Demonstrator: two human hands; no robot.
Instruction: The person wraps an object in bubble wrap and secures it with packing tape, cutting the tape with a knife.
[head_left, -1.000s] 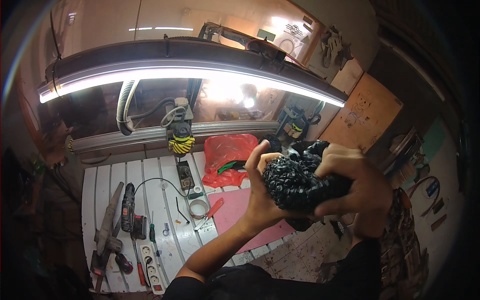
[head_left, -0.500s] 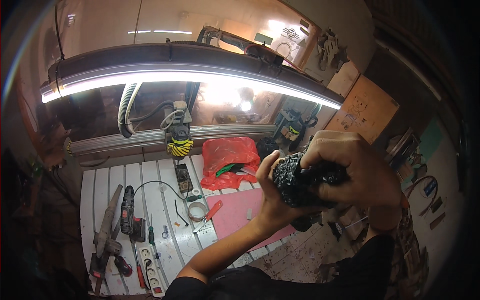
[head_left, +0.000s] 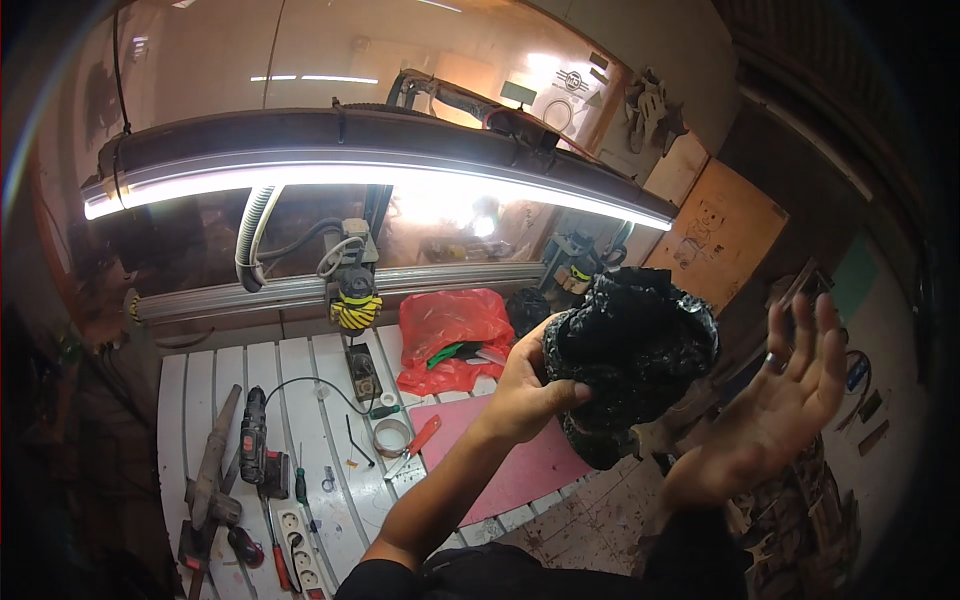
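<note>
My left hand [head_left: 525,390] grips a crumpled, glossy black bundle [head_left: 635,350], its thumb pressed on the front, raised over the right part of the table. My right hand [head_left: 785,390] is open to the right of the bundle, palm turned up and inward, fingers spread, with a ring on one finger and nothing in it. Below the bundle lies a pink sheet [head_left: 470,450]. Behind my left hand sit a red plastic bag [head_left: 440,325] with something green showing in it and a dark bag [head_left: 528,310].
The slatted white table [head_left: 190,400] holds a drill [head_left: 255,425], a blower-like tool [head_left: 210,470], a power strip [head_left: 300,550], screwdrivers, a tape roll [head_left: 390,438] and a red cutter [head_left: 425,435]. A light bar [head_left: 380,175] and a mounted machine head [head_left: 355,295] stand at the back.
My right hand has let go of the black bundle and moved right, opening up. The bundle, still in my left hand, now shows a flatter, smoother face.
</note>
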